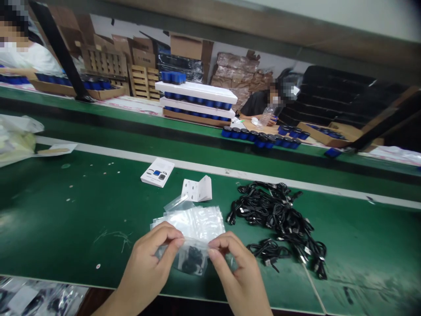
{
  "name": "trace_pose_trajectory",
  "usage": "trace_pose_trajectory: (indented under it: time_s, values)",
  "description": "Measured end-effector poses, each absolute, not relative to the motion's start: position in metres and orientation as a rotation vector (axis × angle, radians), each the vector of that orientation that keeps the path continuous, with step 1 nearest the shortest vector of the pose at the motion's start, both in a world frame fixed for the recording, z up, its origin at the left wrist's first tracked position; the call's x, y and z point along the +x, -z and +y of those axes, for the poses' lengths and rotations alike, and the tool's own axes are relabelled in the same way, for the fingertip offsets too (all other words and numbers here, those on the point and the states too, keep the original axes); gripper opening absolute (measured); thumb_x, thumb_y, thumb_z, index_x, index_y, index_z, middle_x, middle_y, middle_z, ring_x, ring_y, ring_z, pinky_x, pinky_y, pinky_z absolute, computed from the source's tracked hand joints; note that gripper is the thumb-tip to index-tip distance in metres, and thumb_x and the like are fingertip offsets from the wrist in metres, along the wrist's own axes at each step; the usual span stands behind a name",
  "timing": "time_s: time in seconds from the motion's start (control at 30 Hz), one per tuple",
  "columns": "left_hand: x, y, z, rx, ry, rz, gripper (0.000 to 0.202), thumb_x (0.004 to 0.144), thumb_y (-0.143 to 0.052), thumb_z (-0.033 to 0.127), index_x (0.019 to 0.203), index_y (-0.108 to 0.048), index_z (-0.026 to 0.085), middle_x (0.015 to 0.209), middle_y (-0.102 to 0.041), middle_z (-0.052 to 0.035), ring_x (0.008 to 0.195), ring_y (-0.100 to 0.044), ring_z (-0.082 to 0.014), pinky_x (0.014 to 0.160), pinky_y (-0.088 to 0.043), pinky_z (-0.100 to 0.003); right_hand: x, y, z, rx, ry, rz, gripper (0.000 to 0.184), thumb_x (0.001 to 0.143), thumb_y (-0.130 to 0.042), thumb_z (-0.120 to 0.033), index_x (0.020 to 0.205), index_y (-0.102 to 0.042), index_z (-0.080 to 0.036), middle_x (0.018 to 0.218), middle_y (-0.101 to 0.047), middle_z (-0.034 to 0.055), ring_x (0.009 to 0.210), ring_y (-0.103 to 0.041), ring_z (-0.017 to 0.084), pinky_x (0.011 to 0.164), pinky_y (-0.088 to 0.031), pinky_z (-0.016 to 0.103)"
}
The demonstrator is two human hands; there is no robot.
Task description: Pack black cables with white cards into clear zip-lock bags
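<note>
Between my two hands is a small clear zip bag [192,263] with a black coiled cable visible inside. My left hand [154,254] pinches its top edge on the left, thumb against forefinger. At the other end of that edge my right hand [232,263] pinches it the same way. Just beyond my fingers lies a stack of clear plastic bags [200,221], partly hidden by the held bag. A heap of black USB cables [272,208] lies to the right, with a smaller cable bundle [268,250] closer to my right hand.
Behind the bags are a folded leaflet [197,188] and a stack of printed booklets [158,172]. Filled bags [39,296] sit at the lower left, a plastic sack [16,138] at the far left. Blue jars [263,137] line the far bench, where two other people sit.
</note>
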State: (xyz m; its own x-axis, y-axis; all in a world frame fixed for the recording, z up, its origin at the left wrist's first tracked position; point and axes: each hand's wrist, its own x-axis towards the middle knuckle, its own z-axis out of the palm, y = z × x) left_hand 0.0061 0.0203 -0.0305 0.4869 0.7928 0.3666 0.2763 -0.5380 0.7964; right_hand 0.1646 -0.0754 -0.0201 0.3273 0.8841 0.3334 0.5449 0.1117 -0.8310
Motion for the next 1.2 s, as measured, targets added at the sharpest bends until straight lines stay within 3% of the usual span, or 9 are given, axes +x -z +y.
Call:
trace_pose_trajectory:
  time_s: [0.13, 0.27, 0.37, 0.47, 0.67, 0.8, 0.97, 1.2]
  values:
    - [0.012, 0.031, 0.018, 1.907, -0.831, 0.802, 0.014, 0.088, -0.051, 0.024, 0.078, -0.061, 0.022, 0.075, -0.060, 0.0025, 0.067, -0.060, -0.0102, 0.060, -0.048, -0.015, 0.159, 0.025, -0.073, -1.507, -0.402, -1.242, 0.018, 0.087, -0.053, -0.017, 0.070, -0.054, -0.020, 0.068, -0.054, -0.0023, 0.062, -0.053, 0.011, 0.058, -0.041, 0.019]
    - [0.016, 0.031, 0.018, 1.872, -0.819, 0.809, 0.019, 0.085, -0.053, 0.023, 0.069, -0.063, 0.021, 0.067, -0.059, 0.0025, 0.061, -0.058, -0.0105, 0.058, -0.047, -0.017, 0.156, 0.029, -0.070, -1.472, -0.480, -1.222, 0.019, 0.087, -0.052, -0.018, 0.068, -0.055, -0.020, 0.067, -0.054, -0.0022, 0.063, -0.053, 0.012, 0.060, -0.041, 0.020]
    - [0.018, 0.035, 0.016, 1.795, -0.914, 0.851, 0.018, 0.085, -0.054, 0.025, 0.069, -0.062, 0.021, 0.066, -0.058, 0.0029, 0.057, -0.057, -0.0101, 0.053, -0.046, -0.016, 0.152, 0.036, -0.069, -1.466, -0.575, -1.153, 0.012, 0.089, -0.048, -0.022, 0.083, -0.059, -0.021, 0.081, -0.060, 0.0008, 0.076, -0.058, 0.014, 0.070, -0.044, 0.022]
    - [0.021, 0.042, 0.008, 1.680, -1.026, 0.950, 0.020, 0.087, -0.051, 0.032, 0.071, -0.059, 0.021, 0.065, -0.057, 0.0036, 0.055, -0.056, -0.0100, 0.051, -0.047, -0.016, 0.142, 0.047, -0.067, -1.442, -0.646, -1.128, 0.016, 0.089, -0.049, -0.027, 0.100, -0.058, -0.021, 0.090, -0.061, 0.0029, 0.077, -0.059, 0.015, 0.068, -0.047, 0.023]
    - [0.030, 0.052, -0.018, 1.504, -1.077, 1.141, 0.029, 0.089, -0.044, 0.049, 0.093, -0.055, 0.022, 0.072, -0.063, 0.0013, 0.063, -0.060, -0.0135, 0.058, -0.050, -0.020, 0.115, 0.059, -0.064, -1.502, -0.451, -1.033, 0.025, 0.094, -0.039, -0.033, 0.079, -0.055, -0.021, 0.070, -0.059, 0.0002, 0.064, -0.058, 0.015, 0.062, -0.045, 0.024]
    - [0.034, 0.051, -0.029, 1.441, -1.102, 1.065, 0.033, 0.085, -0.047, 0.056, 0.086, -0.052, 0.023, 0.063, -0.064, 0.0031, 0.057, -0.060, -0.0148, 0.059, -0.049, -0.023, 0.108, 0.066, -0.066, -1.464, -0.398, -1.054, 0.031, 0.095, -0.037, -0.038, 0.078, -0.056, -0.021, 0.061, -0.063, -0.0001, 0.053, -0.059, 0.014, 0.053, -0.043, 0.023]
    - [0.032, 0.052, -0.032, 1.525, -1.130, 1.061, 0.030, 0.084, -0.052, 0.052, 0.074, -0.052, 0.024, 0.051, -0.060, 0.0059, 0.045, -0.054, -0.0127, 0.047, -0.043, -0.022, 0.107, 0.080, -0.075, -1.560, -0.227, -1.034, 0.036, 0.096, -0.036, -0.039, 0.075, -0.060, -0.022, 0.059, -0.063, 0.0023, 0.052, -0.059, 0.016, 0.051, -0.042, 0.025]
    - [0.028, 0.048, -0.024, 1.526, -1.036, 1.003, 0.026, 0.087, -0.049, 0.043, 0.073, -0.055, 0.022, 0.055, -0.053, 0.0054, 0.049, -0.049, -0.0113, 0.050, -0.041, -0.021, 0.112, 0.063, -0.070, -1.460, -0.397, -0.975, 0.032, 0.096, -0.037, -0.037, 0.078, -0.059, -0.022, 0.065, -0.061, 0.0010, 0.059, -0.056, 0.015, 0.058, -0.043, 0.024]
